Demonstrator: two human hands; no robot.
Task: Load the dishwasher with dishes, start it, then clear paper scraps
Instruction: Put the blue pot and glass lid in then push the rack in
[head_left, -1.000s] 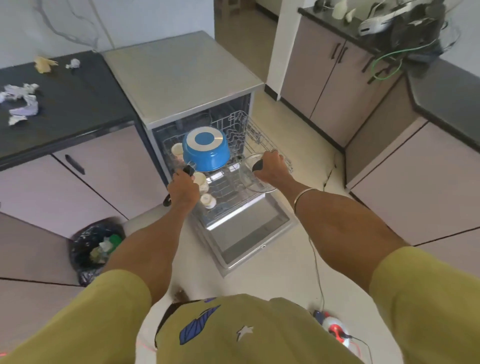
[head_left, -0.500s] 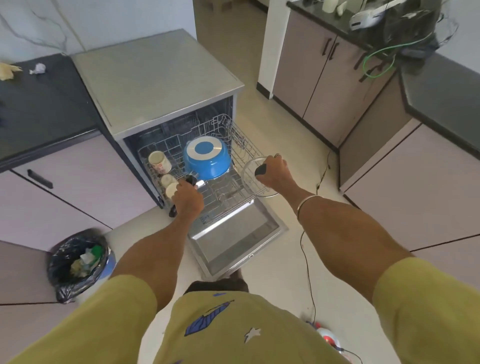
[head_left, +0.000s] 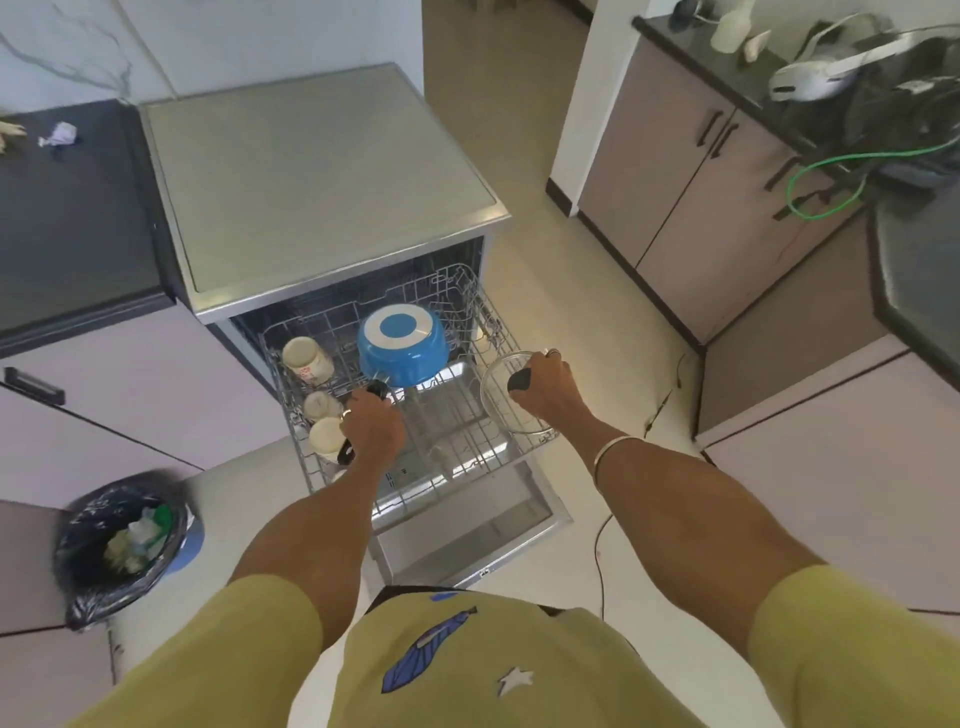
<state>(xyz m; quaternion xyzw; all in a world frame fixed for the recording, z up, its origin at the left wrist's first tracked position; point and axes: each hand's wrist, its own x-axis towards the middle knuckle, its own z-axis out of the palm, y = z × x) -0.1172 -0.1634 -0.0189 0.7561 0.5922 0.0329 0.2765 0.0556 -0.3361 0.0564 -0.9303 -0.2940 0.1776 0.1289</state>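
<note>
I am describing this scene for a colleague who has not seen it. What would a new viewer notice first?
First the blue bowl, upside down in the pulled-out rack of the open dishwasher. Next the hands: the right hand holds a glass lid by its black knob at the rack's right edge, and the left hand grips a black handle beside the cups on the rack's left. A lined bin stands on the floor at lower left.
</note>
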